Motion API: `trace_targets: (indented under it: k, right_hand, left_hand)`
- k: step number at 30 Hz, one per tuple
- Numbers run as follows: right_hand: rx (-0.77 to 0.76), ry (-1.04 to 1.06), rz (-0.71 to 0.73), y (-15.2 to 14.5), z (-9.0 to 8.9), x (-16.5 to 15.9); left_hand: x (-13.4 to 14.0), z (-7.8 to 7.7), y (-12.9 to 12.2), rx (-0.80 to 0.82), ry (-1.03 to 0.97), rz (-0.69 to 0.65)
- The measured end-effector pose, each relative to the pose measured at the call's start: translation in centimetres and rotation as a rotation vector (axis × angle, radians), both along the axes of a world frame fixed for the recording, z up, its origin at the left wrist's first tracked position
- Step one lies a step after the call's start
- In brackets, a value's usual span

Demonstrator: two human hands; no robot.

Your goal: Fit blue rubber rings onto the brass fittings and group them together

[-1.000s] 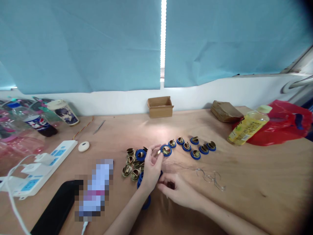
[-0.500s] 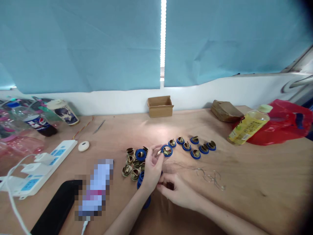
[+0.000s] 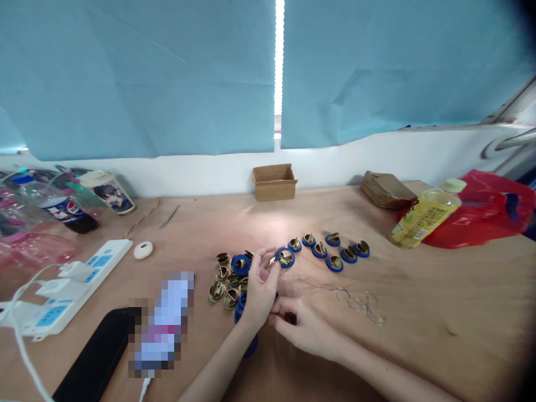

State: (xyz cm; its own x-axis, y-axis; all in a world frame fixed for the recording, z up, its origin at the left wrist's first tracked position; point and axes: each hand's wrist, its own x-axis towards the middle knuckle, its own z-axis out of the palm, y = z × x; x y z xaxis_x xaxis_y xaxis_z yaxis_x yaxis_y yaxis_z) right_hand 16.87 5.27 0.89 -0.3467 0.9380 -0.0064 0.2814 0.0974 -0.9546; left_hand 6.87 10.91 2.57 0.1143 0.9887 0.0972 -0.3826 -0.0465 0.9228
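Between the thumb and fingers of my left hand (image 3: pixel 260 287) is a round brass-coloured metal piece with a blue ring (image 3: pixel 285 257) around it. My right hand (image 3: pixel 299 324) is curled just below, thumb and fingers drawn together. A bit of blue shows by its fingertips, but what they hold is hidden. Left of my left hand lie several brass-coloured metal pieces (image 3: pixel 223 273) without blue rings, with a loose blue ring (image 3: pixel 241 264) on top of them. More blue rings (image 3: pixel 250 347) lie partly under my left forearm. Several ringed metal pieces (image 3: pixel 320 249) sit farther right.
Thin wire rings (image 3: pixel 362 304) lie at right. A small cardboard box (image 3: pixel 274 190) stands against the wall. At left are a power strip (image 3: pixel 79 290), a blurred-out phone (image 3: pixel 167 318) and a black case (image 3: pixel 98 354); at right, a yellow-labelled bottle (image 3: pixel 427 215) and a red bag (image 3: pixel 481 215).
Almost nothing differs. Both hands stay in place, the left still pinching the ringed metal piece; my right fingers have shifted only very slightly.
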Motion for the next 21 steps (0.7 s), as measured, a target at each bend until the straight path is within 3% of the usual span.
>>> trace_targets:
  k: [21]
  right_hand:
    - [0.002,0.044,0.017,0.2,-0.23,0.01]
  left_hand:
    - [-0.01,0.1,-0.23,-0.008,-0.022,-0.002]
